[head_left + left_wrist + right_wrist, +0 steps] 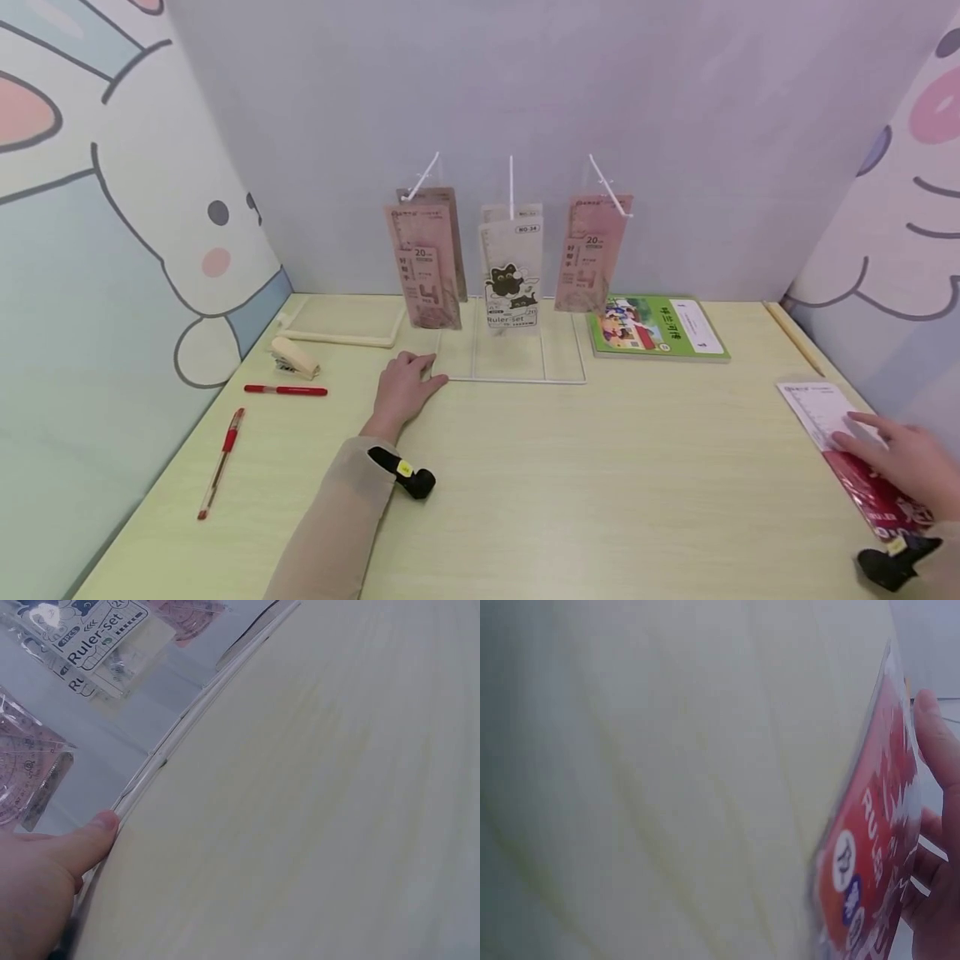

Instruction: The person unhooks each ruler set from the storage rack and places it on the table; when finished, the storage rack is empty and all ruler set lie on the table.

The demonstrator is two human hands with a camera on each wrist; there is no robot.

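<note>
At the left front corner of the white wire display rack (510, 381), my left hand (403, 390) holds the base wire, its thumb lying along the front bar in the left wrist view. On the rack's hooks hang a cream ruler set pack (512, 250) with a black cat, pink ruler packs to its left (423, 275) and right (592, 258), and others partly hidden behind. At the far right my right hand (900, 454) rests over a red and white ruler pack (816, 408) on the table. The right fingertips touch its face; the hand covers part of it.
On the left are a cream stapler (296, 358), a red pen (285, 390), a clear-barrelled red pen (222, 467) and a cream frame (341, 340). A green book (660, 327) lies right of the rack, and a yellow pencil (795, 337) runs along the right wall.
</note>
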